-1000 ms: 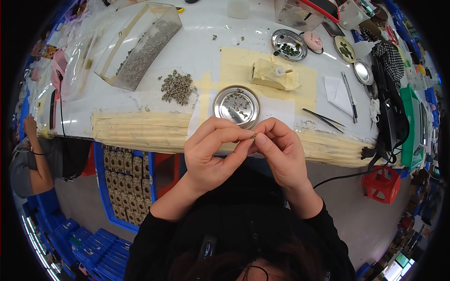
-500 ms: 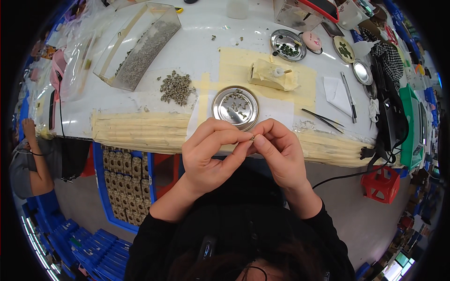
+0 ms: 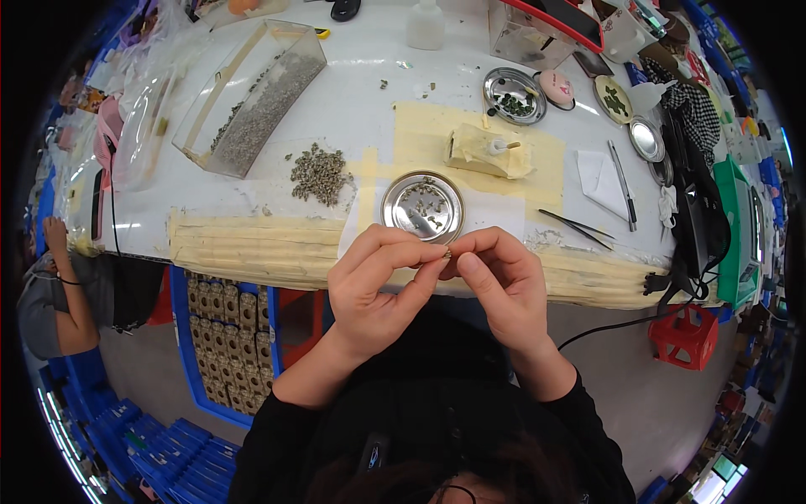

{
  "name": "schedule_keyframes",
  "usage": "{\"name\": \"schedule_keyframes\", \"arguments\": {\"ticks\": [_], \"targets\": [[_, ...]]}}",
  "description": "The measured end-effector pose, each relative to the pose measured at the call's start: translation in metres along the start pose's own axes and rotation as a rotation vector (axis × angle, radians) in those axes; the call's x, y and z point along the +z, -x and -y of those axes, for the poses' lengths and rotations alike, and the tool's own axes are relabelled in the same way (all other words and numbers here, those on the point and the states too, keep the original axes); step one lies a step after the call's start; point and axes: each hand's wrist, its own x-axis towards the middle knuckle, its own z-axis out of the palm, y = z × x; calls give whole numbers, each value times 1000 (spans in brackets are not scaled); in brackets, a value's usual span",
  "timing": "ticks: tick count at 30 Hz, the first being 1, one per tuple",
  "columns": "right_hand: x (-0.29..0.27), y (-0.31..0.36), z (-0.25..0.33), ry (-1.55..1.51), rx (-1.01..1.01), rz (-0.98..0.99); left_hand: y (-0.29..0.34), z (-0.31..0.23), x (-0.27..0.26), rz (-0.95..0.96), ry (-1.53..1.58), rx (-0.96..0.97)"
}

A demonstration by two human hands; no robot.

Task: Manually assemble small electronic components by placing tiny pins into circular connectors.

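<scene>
**Metal speck pinched between two hands**

Metal, tiny and stiff: the small part sits at the fingertips of both hands, just below the round steel dish at the table's near edge. The left hand and right hand are curled nearly closed, thumb and forefinger of each pinching it. It looks light, hard and easy to drop, so a fingertip pinch suits it. Farther off lie a long clear tray, a red crate and a loose pile of parts.
</scene>
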Motion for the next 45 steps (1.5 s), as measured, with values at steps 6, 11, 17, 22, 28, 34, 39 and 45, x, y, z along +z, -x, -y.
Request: {"name": "schedule_keyframes", "arguments": {"ticks": [6,11,17,22,28,34,39,45], "targets": [[-2,-3,-4,-78,-5,23,0,0,0,12,7,-4],[-2,-3,-3,-88,-3,13,1,-1,1,15,-5,-3],[-1,-3,-4,-78,-20,1,0,-2,1,6,-11,0],[-2,-4,-3,-9,-23,-13,0,2,2,-15,-14,5],[1,-4,-2,42,-56,-41,0,4,2,-34,-4,14],[-2,-3,-4,-16,6,-8,-1,5,4,-37,-9,72],[-1,-2,-3,49,-41,-57,-1,8,6,-63,-109,202],[3,1,-8,84,-81,-100,-1,9,9,-89,-194,296]]}}
